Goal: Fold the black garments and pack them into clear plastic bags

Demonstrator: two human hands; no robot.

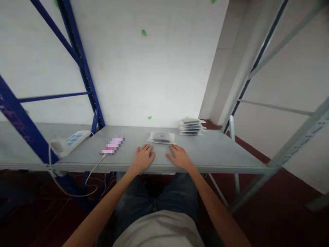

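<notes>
My left grip (144,158) and right grip (181,158): loosely spread, palms down on the grey table (218,151), nothing held. Pale flat packet (162,138): just beyond and between my grips. Stack of packets (191,127): farther off, beyond my right grip. Pink device (113,144), blurred, cabled: left of my left grip. White wall (154,75), green-flecked: behind all. Blue frame (84,68): farther left.

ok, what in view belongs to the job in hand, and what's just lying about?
Likely the job: flat packet, just beyond the left hand and right hand; stack of similar-looking packets.
Probably lying about: pixelated phone-like device, white cable, power strip.
</notes>
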